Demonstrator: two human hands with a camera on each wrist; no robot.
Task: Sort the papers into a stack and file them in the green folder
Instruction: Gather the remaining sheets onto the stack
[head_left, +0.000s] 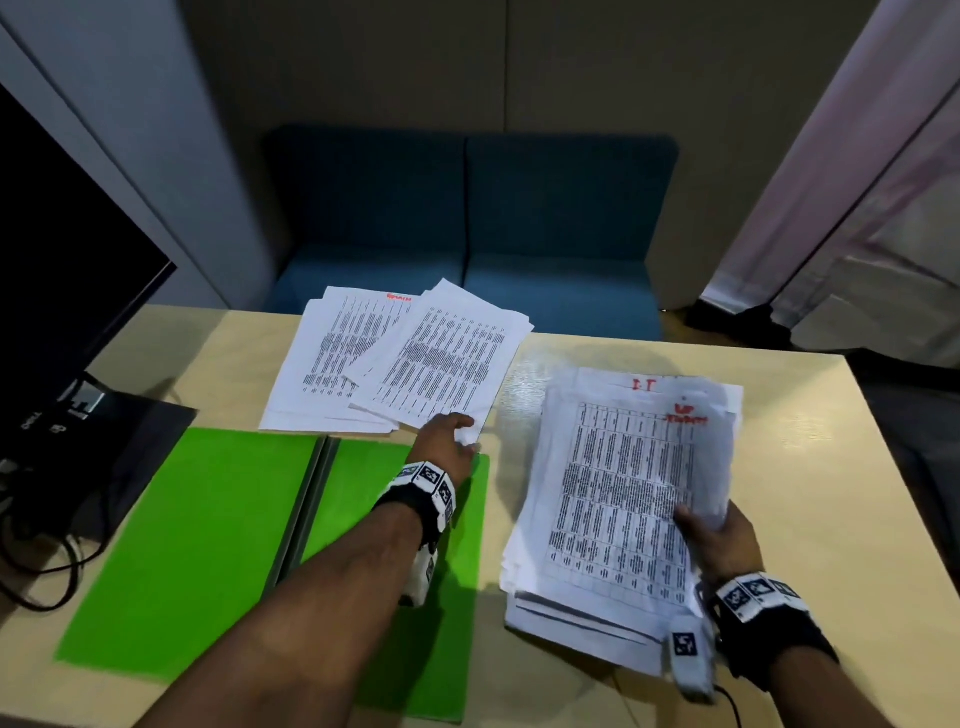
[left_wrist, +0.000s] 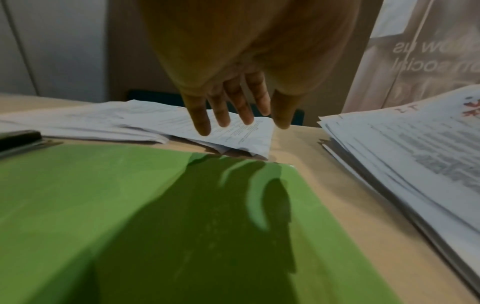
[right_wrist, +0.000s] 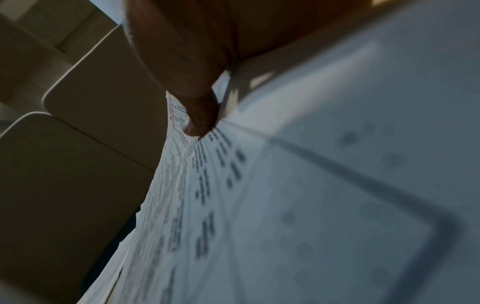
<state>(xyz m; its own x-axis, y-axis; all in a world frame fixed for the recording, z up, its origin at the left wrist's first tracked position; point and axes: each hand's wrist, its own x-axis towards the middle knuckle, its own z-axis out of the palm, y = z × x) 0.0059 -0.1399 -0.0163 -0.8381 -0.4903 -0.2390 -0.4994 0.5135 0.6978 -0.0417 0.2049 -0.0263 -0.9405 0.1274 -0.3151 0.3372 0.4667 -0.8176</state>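
— Head view first: where were the papers, and which hand was closer to them?

— Split in two. A loose, fanned batch, the far papers (head_left: 395, 358), lay on the bench (head_left: 810, 467) beyond the green folder (head_left: 208, 545), long edges running away from the person and skewed against each other. The left hand (head_left: 448, 442) was right at that batch's near right corner, so it was plainly the nearer one.

— Had it taken hold?

— In the left wrist view the fingers (left_wrist: 242, 111) were straight and spread, released, hovering over the corner. The head view suggested the tips touched the sheet, but I couldn't confirm contact.

— And the other batch?

— A thicker held stack (head_left: 623, 493), to the right of the folder. The right hand (head_left: 722, 540) gripped its near right edge, thumb pressed on the top sheet, the other fingers hidden beneath. Its far end looked lifted off the bench, though that was hard to tell.

— Anything in the folder?

— Nothing. It lay open and flat, both green leaves bare. I judged the next move turned on drawing the far papers back and rightwards onto the held stack.
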